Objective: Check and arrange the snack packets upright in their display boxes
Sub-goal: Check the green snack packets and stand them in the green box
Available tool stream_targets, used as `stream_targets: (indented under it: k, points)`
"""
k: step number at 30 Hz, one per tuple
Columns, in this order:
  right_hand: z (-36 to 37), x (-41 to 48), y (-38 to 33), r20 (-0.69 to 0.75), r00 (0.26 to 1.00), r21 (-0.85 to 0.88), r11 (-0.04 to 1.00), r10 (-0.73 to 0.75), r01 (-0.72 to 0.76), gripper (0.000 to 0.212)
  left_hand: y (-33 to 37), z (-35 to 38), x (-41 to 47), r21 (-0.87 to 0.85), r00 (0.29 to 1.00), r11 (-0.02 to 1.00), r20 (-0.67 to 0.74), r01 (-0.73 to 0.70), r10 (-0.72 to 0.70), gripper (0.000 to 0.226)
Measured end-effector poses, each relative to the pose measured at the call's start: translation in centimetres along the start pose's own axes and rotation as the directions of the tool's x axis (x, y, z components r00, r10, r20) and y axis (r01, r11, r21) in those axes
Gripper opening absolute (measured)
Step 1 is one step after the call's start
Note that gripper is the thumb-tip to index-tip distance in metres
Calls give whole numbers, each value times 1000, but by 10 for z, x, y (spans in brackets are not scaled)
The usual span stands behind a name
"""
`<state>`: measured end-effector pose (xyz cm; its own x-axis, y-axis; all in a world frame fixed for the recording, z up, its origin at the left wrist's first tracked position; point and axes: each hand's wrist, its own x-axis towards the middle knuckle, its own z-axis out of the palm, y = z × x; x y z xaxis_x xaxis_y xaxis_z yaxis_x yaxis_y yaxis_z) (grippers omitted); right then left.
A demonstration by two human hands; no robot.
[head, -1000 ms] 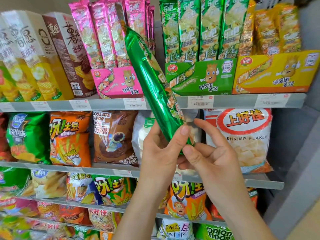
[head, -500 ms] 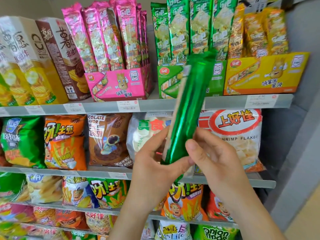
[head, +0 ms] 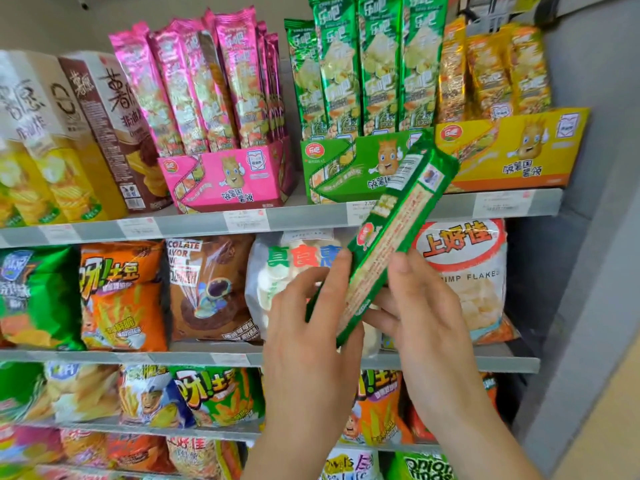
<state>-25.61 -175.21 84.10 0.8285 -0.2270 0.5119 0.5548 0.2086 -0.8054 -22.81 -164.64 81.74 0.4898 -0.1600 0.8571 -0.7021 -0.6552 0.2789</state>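
Green packet (head: 391, 237) had swung round, printed back now facing out, w/ left hand (head: 311, 327) & right hand (head: 426, 323) in pinch grip on its lower end: check underway, not boxed yet.

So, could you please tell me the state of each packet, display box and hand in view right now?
Held green packet: out of its box, tilted, printed back facing the camera.
Left hand: grips the packet's lower left edge.
Right hand: grips its right edge.
Green display box: holds upright packets.
Pink display box: holds packets leaning slightly left.
Yellow display box: holds upright packets.
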Motion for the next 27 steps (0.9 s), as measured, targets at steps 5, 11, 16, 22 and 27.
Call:
stream_targets:
  k: [5,11,16,22,27]
  points:
    - [-9,5,3,22,1000,-54,998,11,-10,30,4,-11,-3,-646,971,726,169,237,-167,44]
    - [-9,6,6,221,971,15,995,94,-100,36,-2,-23,38,-694,934,627,230,354,-273,44]
    - [-16,8,5,166,966,34,977,200,-208,36,-14,-34,83,-802,887,381,433,461,-160,65]
    - [-9,26,-21,390,830,43,893,398,-448,21,-16,-37,115,-779,912,498,407,381,-61,44]
    - [-13,20,-25,364,886,-116,958,288,-263,42,-20,-45,143,-714,971,668,75,210,-225,20]
